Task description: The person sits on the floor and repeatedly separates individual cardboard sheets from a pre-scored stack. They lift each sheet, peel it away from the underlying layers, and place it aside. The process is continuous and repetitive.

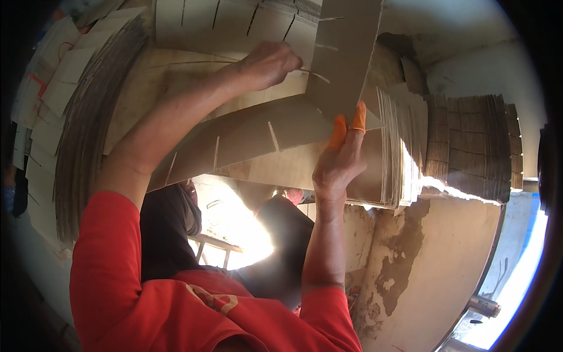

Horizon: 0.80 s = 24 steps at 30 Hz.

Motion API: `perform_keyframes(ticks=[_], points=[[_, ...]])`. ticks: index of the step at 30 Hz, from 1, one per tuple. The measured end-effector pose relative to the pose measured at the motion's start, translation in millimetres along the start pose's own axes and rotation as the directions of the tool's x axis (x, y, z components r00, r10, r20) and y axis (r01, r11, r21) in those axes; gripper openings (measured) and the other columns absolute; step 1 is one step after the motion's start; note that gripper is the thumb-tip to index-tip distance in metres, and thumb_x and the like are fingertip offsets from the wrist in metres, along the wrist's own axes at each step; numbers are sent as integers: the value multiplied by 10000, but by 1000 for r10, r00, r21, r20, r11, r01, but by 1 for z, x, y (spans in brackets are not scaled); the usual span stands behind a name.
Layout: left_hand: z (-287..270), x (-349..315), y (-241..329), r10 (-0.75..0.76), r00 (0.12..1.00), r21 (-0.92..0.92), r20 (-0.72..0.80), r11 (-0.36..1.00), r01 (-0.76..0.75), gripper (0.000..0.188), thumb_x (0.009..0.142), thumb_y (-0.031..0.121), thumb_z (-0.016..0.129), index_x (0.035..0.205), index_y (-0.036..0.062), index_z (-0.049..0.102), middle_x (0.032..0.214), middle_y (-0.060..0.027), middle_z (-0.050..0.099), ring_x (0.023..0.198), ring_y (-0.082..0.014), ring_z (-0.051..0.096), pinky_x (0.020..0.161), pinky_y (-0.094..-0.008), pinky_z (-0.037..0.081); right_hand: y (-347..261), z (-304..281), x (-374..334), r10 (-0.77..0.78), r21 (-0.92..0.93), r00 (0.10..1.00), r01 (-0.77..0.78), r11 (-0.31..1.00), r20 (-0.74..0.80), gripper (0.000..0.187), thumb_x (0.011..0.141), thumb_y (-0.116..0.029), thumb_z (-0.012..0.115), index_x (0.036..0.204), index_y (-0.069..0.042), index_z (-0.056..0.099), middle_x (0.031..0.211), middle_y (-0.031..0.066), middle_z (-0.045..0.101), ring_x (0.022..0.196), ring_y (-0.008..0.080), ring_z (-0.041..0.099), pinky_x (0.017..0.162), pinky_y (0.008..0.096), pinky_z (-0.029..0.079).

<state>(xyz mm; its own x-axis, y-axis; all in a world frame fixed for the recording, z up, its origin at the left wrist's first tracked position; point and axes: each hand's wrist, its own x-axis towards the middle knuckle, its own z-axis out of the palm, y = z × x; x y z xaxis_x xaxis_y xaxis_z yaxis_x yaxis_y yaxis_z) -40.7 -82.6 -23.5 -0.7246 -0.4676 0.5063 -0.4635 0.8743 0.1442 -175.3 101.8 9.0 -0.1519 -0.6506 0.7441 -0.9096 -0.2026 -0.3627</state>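
Note:
Two slotted cardboard strips meet in front of me at an angle. The upright cardboard strip (346,58) rises toward the top of the view, and a second cardboard strip (246,138) slants down to the left, with slits along its lower edge. My right hand (340,161), wearing orange finger covers on two fingers, grips the upright strip at its lower end, where the two meet. Beside that strip's left edge my left hand (270,66) is closed, its fingertips at a slit; what they hold, if anything, is hidden.
A stack of cardboard sheets (396,146) stands at the right, with more slotted cardboard stacks (475,146) beyond it. A tall curved stack (97,129) fills the left. Another slotted sheet (234,23) lies at the far side of the wooden table (158,76).

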Motion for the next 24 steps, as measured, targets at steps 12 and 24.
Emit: perform_keyframes(ticks=[12, 24], points=[[-37, -19, 41, 32, 999, -225, -11, 974, -33, 53, 630, -27, 599, 669, 8, 594, 623, -138, 573, 686, -294, 594, 622, -413, 491, 5, 12, -15, 243, -14, 937, -247, 969, 252, 658, 916, 42, 473, 1481, -103, 170, 1169, 181, 597, 614, 153, 555, 577, 246, 493], [-40, -36, 48, 33, 999, -261, -1, 965, -32, 86, 666, 39, 645, 635, 12, 570, 610, -126, 562, 651, -280, 585, 587, -408, 460, 8, 32, -21, 248, -156, 896, -203, 967, 368, 582, 926, -62, 507, 1422, -69, 202, 853, 175, 645, 570, 324, 591, 493, 389, 476]])
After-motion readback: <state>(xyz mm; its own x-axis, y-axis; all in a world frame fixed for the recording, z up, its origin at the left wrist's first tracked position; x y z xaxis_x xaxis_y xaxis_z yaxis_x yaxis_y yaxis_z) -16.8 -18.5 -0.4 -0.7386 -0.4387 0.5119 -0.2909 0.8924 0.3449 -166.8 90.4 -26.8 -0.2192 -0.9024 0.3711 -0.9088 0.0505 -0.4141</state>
